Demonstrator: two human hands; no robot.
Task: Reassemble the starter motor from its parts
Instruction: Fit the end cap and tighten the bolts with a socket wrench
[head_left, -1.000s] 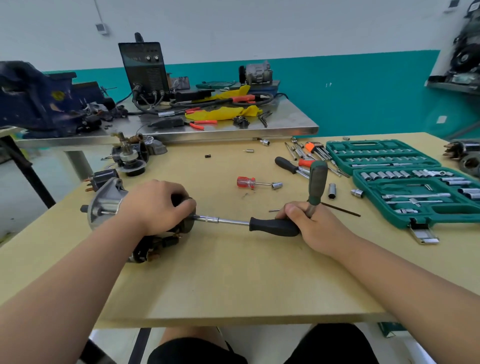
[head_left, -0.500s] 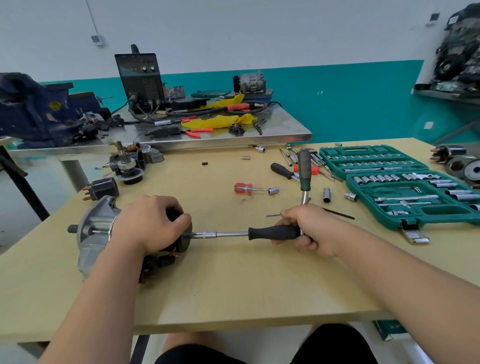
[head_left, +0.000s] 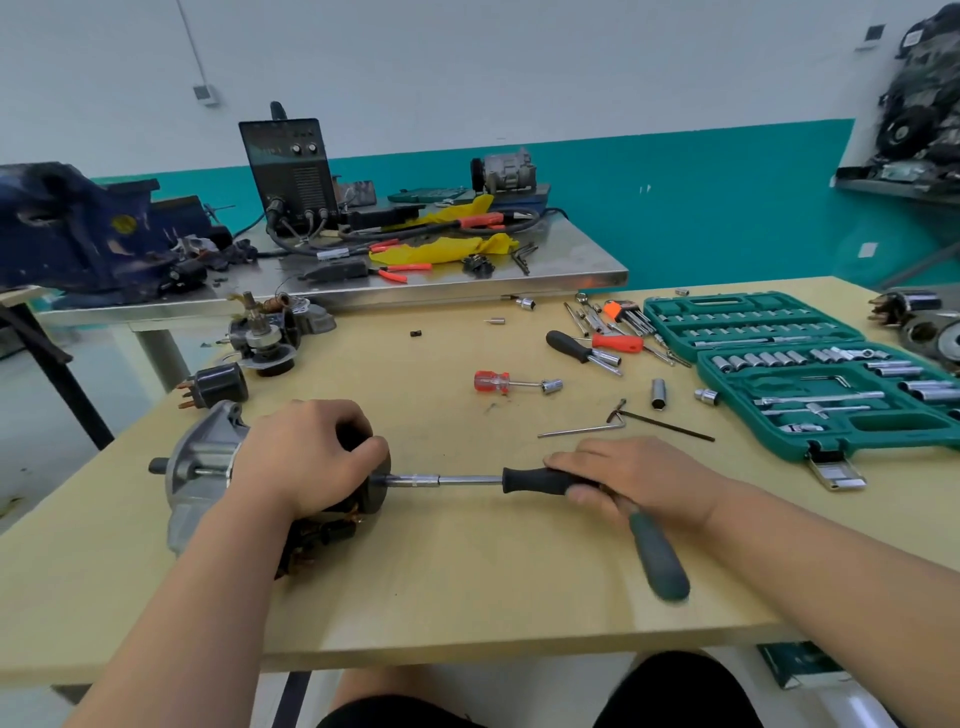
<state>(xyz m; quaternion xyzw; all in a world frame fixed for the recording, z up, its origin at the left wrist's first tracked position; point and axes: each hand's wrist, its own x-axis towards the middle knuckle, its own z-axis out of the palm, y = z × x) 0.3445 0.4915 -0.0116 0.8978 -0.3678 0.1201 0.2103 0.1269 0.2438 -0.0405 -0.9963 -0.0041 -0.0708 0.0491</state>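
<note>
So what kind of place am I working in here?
Most likely a repair or auto-electrical workshop: a blue bench vise, a welding machine on the steel bench, and an open green socket set beside you.

Both forearms are bare from the lower frame edge to the wrists; no sleeve, cuff or glove is visible on either. The left hand (head_left: 306, 457) carries no ring, watch, strap or bandage on its visible surface. The right hand (head_left: 631, 480) is likewise unadorned, with no wristwear. Fingernails, where they show, are short and unpainted. Black shorts (head_left: 675, 693) cover the upper legs at the bottom of the view; knees bare between them.
</note>
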